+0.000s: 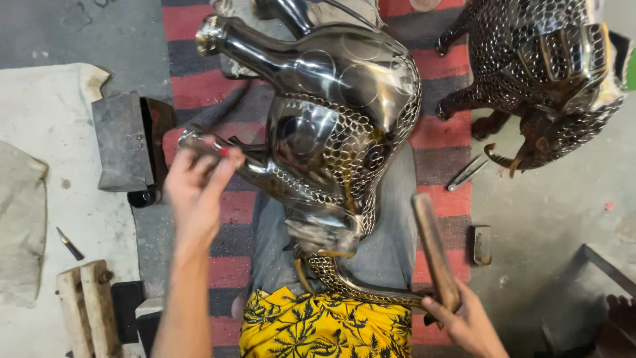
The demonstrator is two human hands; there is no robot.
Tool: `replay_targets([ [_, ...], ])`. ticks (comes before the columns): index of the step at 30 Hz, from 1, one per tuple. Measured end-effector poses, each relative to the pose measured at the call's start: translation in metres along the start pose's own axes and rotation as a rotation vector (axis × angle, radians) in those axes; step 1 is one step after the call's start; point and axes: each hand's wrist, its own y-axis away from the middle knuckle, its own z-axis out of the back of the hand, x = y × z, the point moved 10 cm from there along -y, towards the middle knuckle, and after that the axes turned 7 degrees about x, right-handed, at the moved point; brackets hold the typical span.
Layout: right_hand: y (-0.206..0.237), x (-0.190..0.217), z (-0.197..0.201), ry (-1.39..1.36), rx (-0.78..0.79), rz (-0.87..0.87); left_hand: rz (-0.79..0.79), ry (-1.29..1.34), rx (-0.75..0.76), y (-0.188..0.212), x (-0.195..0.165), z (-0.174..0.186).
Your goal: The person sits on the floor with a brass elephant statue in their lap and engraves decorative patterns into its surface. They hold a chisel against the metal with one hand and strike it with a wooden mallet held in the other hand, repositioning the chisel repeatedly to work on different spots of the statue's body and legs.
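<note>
A shiny metal animal figure (338, 126), partly smooth and partly covered in scale-like rings, lies across my lap on grey trousers. My left hand (197, 189) grips one of its legs (199, 142) at the left. My right hand (464, 318) holds a wooden mallet (434, 248) by its handle, the head pointing up beside the figure's right flank. The figure's curved trunk or tail (358, 288) runs down toward my yellow patterned shirt (324, 325).
A second, darker scaled metal animal (543, 73) stands at the upper right. A red and grey striped rug (199, 79) lies beneath. A metal block (122, 142) sits at the left, wooden pieces (86, 308) at the lower left, pliers (467, 172) and a small block (481, 244) at the right.
</note>
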Motion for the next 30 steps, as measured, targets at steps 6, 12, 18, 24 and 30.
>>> replay_targets([
  [6,0.01,0.029,-0.014,-0.005,-0.096,0.269,-0.113,0.208,-0.139,-0.019,0.013,-0.001],
  [12,0.006,0.047,-0.007,-0.007,-0.252,0.104,-0.179,0.2,-0.095,-0.036,-0.012,-0.026],
  [18,0.001,0.086,0.0,-0.078,-0.27,0.201,-0.243,0.217,-0.017,-0.062,-0.038,-0.052],
  [24,-0.003,0.106,0.027,-0.018,-0.273,0.16,-0.261,0.209,-0.044,-0.078,-0.048,-0.059],
  [30,0.001,0.111,0.017,-0.063,-0.262,0.113,-0.252,0.221,-0.023,-0.09,-0.054,-0.065],
])
